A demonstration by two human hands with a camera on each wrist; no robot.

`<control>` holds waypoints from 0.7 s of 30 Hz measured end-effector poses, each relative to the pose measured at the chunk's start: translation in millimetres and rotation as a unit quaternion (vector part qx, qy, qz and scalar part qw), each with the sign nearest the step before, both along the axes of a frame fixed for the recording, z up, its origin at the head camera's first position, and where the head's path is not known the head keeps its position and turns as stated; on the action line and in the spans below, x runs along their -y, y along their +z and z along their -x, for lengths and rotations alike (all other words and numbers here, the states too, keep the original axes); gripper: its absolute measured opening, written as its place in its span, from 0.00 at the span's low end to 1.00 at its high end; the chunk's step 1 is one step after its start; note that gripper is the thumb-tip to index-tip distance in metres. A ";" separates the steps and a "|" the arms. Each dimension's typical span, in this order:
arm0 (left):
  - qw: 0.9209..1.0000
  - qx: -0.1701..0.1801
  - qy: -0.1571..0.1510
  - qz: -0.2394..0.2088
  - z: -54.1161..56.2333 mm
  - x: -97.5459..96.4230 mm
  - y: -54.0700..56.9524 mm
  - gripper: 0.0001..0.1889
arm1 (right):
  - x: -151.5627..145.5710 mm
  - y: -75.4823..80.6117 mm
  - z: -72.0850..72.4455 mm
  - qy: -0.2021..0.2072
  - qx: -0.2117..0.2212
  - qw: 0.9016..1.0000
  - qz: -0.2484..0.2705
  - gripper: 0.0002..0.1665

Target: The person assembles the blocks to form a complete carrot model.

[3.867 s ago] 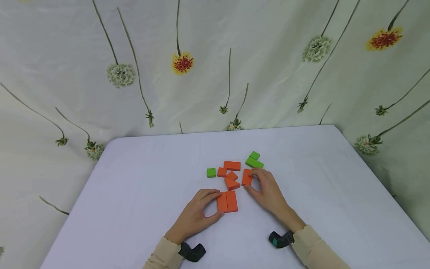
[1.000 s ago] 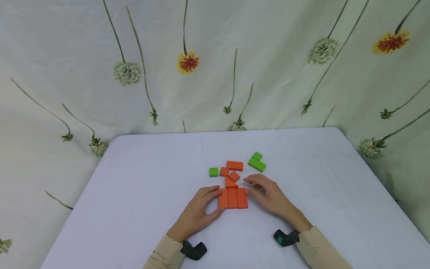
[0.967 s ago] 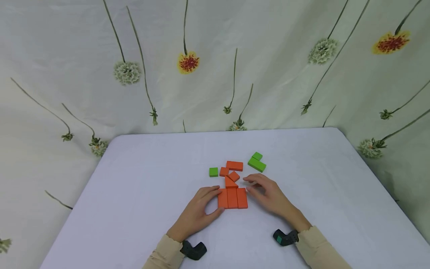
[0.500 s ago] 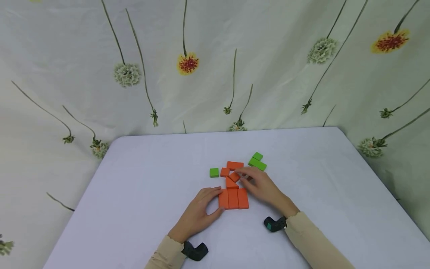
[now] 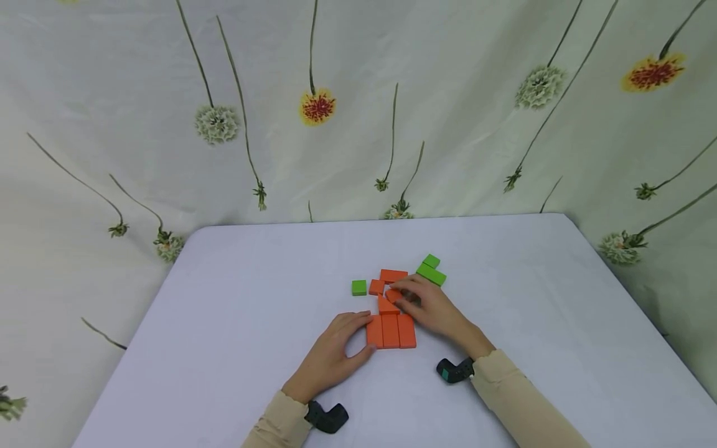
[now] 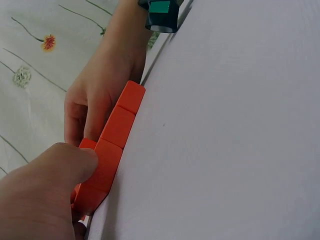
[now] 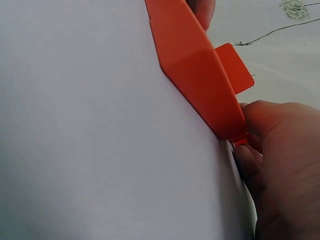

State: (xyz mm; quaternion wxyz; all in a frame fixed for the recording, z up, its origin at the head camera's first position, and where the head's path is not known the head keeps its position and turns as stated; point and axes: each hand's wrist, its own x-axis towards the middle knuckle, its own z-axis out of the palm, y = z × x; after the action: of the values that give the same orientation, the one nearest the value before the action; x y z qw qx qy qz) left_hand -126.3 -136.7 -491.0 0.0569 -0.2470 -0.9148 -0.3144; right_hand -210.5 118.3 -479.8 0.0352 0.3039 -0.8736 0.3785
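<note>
Where the left hand [image 5: 327, 362] meets the end of the orange row, its thumb and forefinger are gently bent, spread to the length of the left block [image 5: 374, 331] and holding it at near and far corners. Light pressure should suffice; a sideways push would likely skew the row. Beyond lies the green square [image 5: 359, 287], apart from the orange pieces, then the orange square [image 5: 376, 287]. The triangle [image 5: 386, 305] sits at the row's far edge, seemingly touching the middle block [image 5: 390, 331]. Just beyond and right of the triangle: the small block [image 5: 393, 295], partly covered by fingers; cannot tell whether it is lifted. Farther back, the long block [image 5: 394, 275]. The right block [image 5: 407, 331] ends the row. Two green blocks [image 5: 431, 274] lie together behind the right hand [image 5: 434, 309]. That hand's thumb and forefinger are bent, parted only by the small block, which they pinch; the other fingers are mostly hidden. Judged best: grip low on opposite sides, turn the block flat on the table [image 5: 235, 323], and have fingertips clear the triangle and long block.
</note>
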 end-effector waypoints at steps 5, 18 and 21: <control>1.000 0.000 0.000 -0.001 -0.1 -0.5 -0.2 0.30 | -0.6 0.9 -1.2 -0.018 0.005 1.000 -0.008 0.18; 1.000 -0.008 -0.003 -0.001 0.7 1.2 -2.5 0.30 | -13.7 9.4 -15.0 -0.067 0.012 0.996 0.051 0.18; 1.000 -0.009 -0.005 -0.001 1.0 1.4 -2.4 0.30 | -17.4 12.6 -20.9 -0.068 0.009 0.996 0.054 0.18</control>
State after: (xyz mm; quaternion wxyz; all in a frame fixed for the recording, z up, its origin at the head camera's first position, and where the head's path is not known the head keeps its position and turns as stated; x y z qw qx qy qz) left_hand -127.3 -138.1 -493.4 0.0642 -0.2541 -0.9128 -0.3133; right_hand -189.7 135.7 -467.2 0.0688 0.2384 -0.8708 0.4245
